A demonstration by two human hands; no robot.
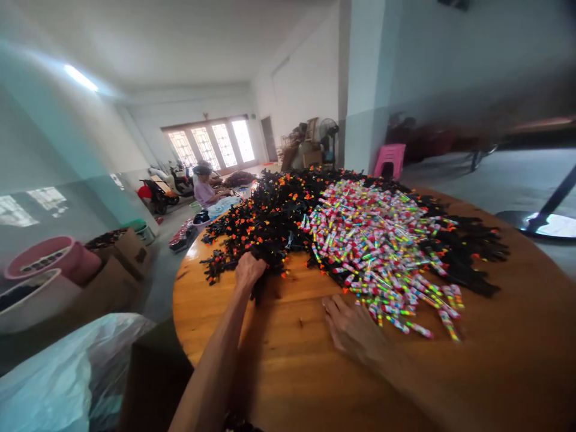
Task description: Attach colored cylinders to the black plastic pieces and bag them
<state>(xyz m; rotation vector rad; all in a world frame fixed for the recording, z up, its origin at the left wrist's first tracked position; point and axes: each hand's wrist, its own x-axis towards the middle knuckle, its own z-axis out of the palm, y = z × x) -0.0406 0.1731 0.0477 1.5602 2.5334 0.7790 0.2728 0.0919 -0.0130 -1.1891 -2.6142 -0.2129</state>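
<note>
At the near left edge of a heap of black plastic pieces with orange tips [279, 207], my left hand [251, 270] is closed. A black piece shows just below its fingers, so it seems to grip one. My right hand [353, 327] lies low over the wooden table with its fingers stretched out, next to the near edge of a pile of small colourful tubes [373, 240]. Nothing is visible in the right hand. The tubes are pink, white and yellow-green, heaped partly over the black pieces.
The round wooden table [288, 354] fills the foreground. To the left stand a pink tub [42, 255], a white tub [38, 300], cardboard boxes [132, 252] and a plastic bag [67, 378]. Beyond the table a person [204, 189] sits; a pink stool [390, 159] stands at the right.
</note>
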